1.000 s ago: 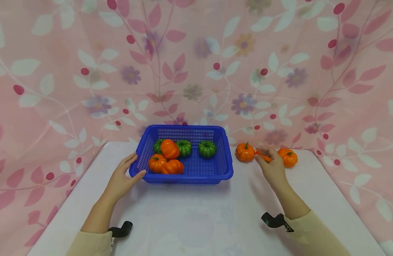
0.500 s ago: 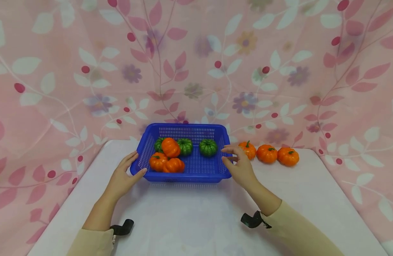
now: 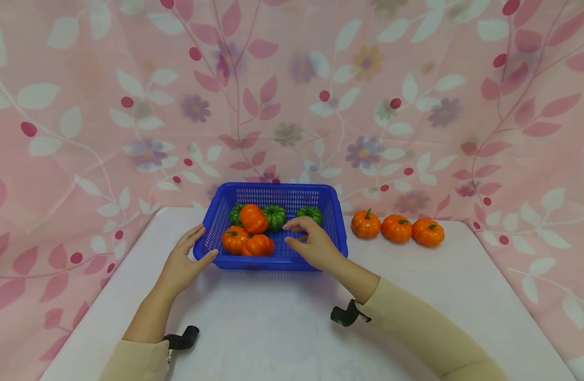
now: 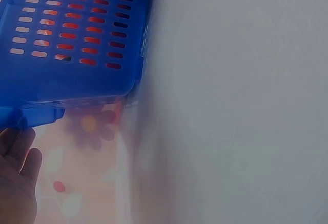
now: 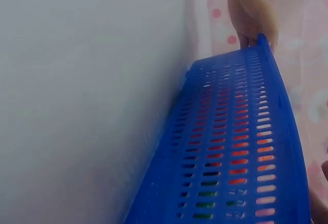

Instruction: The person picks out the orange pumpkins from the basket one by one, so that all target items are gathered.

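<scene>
My left hand (image 3: 180,267) holds the left front corner of a blue plastic basket (image 3: 273,262), thumb over the rim and fingers along its outer side. In the basket lie three small orange pumpkins (image 3: 254,218), one resting above the others, and three small green pumpkins (image 3: 275,218). My right hand (image 3: 316,246) hovers over the basket's right half, fingers bent and apart from the thumb, nothing seen between them. It partly covers the right-hand green pumpkin (image 3: 310,212). The left wrist view shows fingers (image 4: 19,147) at the basket's rim.
Three more orange pumpkins (image 3: 397,228) stand in a row on the white table (image 3: 273,323), right of the basket. A pink floral cloth (image 3: 292,95) hangs behind the table and along its sides.
My right hand has moved left from the middle orange pumpkin on the table, past the basket's right rim, to over the basket. That pumpkin stays in the row. My left hand stays put.
</scene>
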The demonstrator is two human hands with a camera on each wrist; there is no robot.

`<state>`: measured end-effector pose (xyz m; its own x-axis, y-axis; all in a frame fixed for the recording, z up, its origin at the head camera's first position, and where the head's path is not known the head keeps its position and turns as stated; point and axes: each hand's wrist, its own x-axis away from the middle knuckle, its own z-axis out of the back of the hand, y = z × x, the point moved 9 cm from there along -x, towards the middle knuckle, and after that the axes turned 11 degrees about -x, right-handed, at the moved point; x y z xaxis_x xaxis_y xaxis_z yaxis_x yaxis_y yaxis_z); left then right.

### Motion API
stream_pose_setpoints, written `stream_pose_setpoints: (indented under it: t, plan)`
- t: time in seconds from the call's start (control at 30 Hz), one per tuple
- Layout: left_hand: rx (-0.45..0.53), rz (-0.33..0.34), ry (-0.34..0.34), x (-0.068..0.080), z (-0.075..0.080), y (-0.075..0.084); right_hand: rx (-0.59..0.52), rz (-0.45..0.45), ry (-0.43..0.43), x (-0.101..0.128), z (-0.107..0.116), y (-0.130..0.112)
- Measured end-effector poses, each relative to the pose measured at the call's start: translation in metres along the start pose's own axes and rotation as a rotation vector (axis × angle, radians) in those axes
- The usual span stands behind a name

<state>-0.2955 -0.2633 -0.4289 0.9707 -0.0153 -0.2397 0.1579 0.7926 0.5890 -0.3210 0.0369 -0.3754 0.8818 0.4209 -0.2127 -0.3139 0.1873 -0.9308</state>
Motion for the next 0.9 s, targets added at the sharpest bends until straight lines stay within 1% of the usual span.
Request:
stream_pose_setpoints:
  t: [0.2, 0.4, 0.57, 0.73, 0.9]
  plan:
    - [-0.016, 0.007, -0.005, 0.000, 0.002, 0.003, 0.053, -0.055, -0.097, -0.020, -0.024, 0.004]
    - [-0.016, 0.022, -0.024, 0.000, 0.001, 0.003, 0.111, -0.136, -0.177, -0.036, -0.043, 0.016]
    - [-0.002, 0.014, -0.018, 0.000, 0.001, 0.003, 0.131, -0.190, -0.194, -0.048, -0.050, 0.025]
    - [0.001, 0.008, -0.009, 0.001, 0.001, 0.003, 0.148, -0.275, -0.207, -0.054, -0.056, 0.037]
    - [0.001, 0.009, -0.012, 0.001, 0.001, 0.003, 0.105, -0.340, -0.198, -0.057, -0.060, 0.043]
